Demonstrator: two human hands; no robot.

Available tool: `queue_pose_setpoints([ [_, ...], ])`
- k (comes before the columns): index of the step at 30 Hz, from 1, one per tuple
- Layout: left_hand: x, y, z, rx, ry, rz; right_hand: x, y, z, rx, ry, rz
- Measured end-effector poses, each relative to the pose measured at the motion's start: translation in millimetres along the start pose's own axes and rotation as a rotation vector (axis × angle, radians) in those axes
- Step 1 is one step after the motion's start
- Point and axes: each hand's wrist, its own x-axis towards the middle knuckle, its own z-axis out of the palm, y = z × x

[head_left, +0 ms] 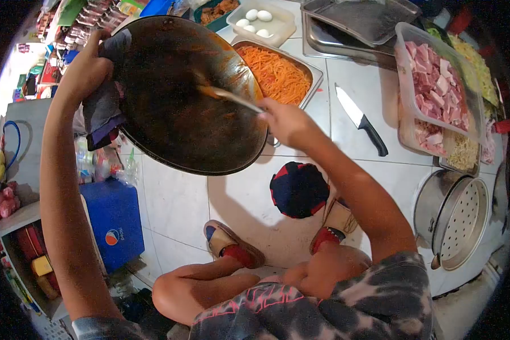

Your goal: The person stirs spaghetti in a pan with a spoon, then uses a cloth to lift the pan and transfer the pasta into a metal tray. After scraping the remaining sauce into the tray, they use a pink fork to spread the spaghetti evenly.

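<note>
My left hand [90, 71] is closed on the left rim of a large dark wok [175, 119], with a grey-purple cloth [105, 116] between hand and metal. The wok is held up and tilted to the right, its inside smeared with orange sauce. In my right hand [283, 122] is the pale handle of a long cooking spatula [238, 101]. Its far end is inside the wok and blurred. Orange noodle-like strands [280, 73] fill a metal tray [318, 79] beside the wok's right rim, which covers part of the tray.
A knife [360, 119] lies on the white tiles. Cut meat [436, 85] sits in a clear container at right, near a steamer pot [436, 198]. Eggs [255, 21] and stacked metal trays [362, 28] are behind. A dark round pad [299, 190] lies between my feet.
</note>
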Motion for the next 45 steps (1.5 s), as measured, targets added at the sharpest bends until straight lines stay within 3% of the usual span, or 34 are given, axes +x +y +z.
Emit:
queue_pose_setpoints([
  [3,-8,17,1,0.021,-0.009,-0.076,-11,22,-14,-0.075,0.014,0.058],
  [7,0,-14,2,0.03,-0.093,-0.066,-48,6,-20,0.015,-0.001,0.025],
  [11,-15,0,0,-0.132,-0.06,-0.147,-62,14,6,0.063,-0.051,-0.303],
  [12,-18,3,-2,-0.145,-0.071,-0.16,-58,15,11,0.067,0.024,-0.385],
  [15,-20,3,-4,-0.152,-0.079,-0.143,-46,18,7,-0.025,-0.142,-0.114],
  [22,-27,13,-2,-0.088,-0.089,-0.164,-31,59,9,-0.326,0.282,-0.067],
  [25,-26,0,-1,-0.142,-0.106,-0.136,-38,52,3,-0.301,0.255,-0.01],
  [28,-31,9,-3,-0.142,-0.099,-0.192,-50,32,5,-0.258,0.034,0.0],
  [31,-35,19,-2,-0.077,-0.061,-0.177,-51,30,15,-0.213,0.02,-0.165],
  [32,-37,23,-2,-0.068,-0.063,-0.184,-47,30,15,-0.245,-0.003,-0.123],
  [35,-39,27,-2,-0.05,-0.065,-0.176,-36,51,15,-0.196,0.101,-0.181],
  [39,-38,8,-2,-0.097,-0.115,-0.177,-36,54,2,-0.298,0.23,-0.055],
  [43,-49,10,-7,-0.368,-0.221,-0.369,-49,38,-7,-0.212,0.136,0.079],
  [45,-52,-9,-5,-0.256,-0.133,-0.284,-53,45,-2,-0.183,0.198,0.036],
])
